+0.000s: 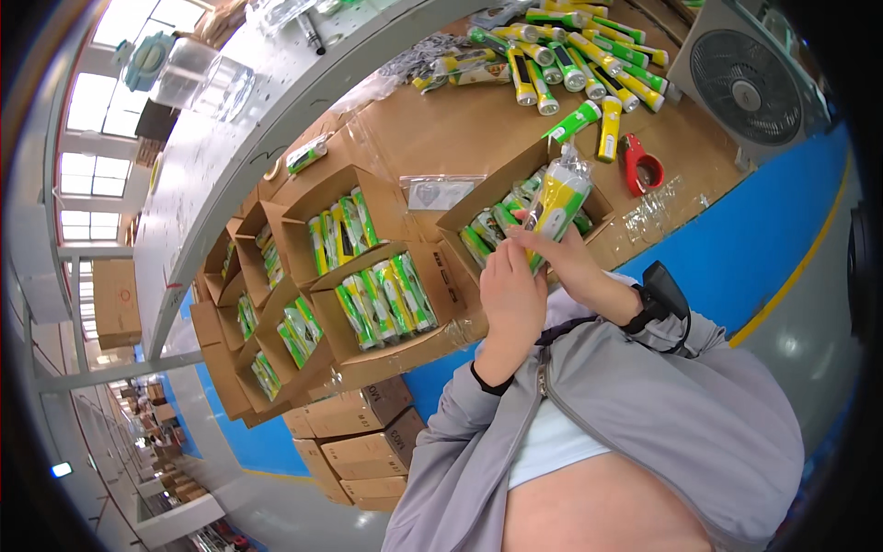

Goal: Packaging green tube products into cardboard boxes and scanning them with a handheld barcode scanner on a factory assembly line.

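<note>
cardboard covers the surface (395,138), with blue floor (727,244) past its edge toward 4 o'clock and a fan (747,85) at its 1 o'clock corner. one torch (561,198), green and yellow in a clear bag (576,158), is held over an open box (501,184) that already has other bagged torches (486,230) in it. its long axis slants from 7 o'clock, at the fingers, up to 1 o'clock, where the crumpled end of the bag sticks out. so it lies toward 1 o'clock from both hands, and the right hand (572,264) seems the nearer.

that hand's thumb presses across the torch's lower part, the other fingers closed behind and mostly hidden. just beside it at 7 o'clock, the left hand (512,293) has its fingers curled close together by the lower end; whether they pinch torch or bag, or only touch, i cannot tell.

a red dispenser (632,156) is at 2 o'clock from the box, a loose pile (579,64) at 12, and filled boxes (437,281) at 8.
</note>
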`<state>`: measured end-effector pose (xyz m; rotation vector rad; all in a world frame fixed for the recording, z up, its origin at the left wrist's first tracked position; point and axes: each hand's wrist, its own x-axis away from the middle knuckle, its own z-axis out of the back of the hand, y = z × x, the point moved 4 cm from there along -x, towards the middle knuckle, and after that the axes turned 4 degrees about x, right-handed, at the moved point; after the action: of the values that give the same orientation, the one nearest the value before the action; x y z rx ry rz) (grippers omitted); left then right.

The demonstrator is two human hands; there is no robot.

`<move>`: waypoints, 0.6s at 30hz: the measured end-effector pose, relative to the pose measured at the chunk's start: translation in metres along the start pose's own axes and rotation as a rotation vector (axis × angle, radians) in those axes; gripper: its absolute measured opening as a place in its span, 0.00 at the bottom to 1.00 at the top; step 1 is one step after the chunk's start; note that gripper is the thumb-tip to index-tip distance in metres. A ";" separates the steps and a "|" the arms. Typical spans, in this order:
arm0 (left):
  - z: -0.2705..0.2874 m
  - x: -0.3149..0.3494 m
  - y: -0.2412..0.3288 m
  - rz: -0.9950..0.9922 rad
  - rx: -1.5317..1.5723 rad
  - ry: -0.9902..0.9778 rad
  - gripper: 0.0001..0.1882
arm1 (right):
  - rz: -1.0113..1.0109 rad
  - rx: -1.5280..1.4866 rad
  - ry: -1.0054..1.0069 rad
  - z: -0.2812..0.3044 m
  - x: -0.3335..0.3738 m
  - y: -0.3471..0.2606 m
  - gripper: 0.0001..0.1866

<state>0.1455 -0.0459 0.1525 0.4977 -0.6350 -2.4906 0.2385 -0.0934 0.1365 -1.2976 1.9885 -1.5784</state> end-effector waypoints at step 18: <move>-0.031 0.094 -0.083 0.681 0.634 0.037 0.39 | -0.581 1.145 -0.664 0.004 -0.129 0.051 0.21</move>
<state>0.0522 -0.0463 0.0630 0.4452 -1.3313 -1.6132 0.2886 0.0046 0.0522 -1.5417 0.1688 -1.6986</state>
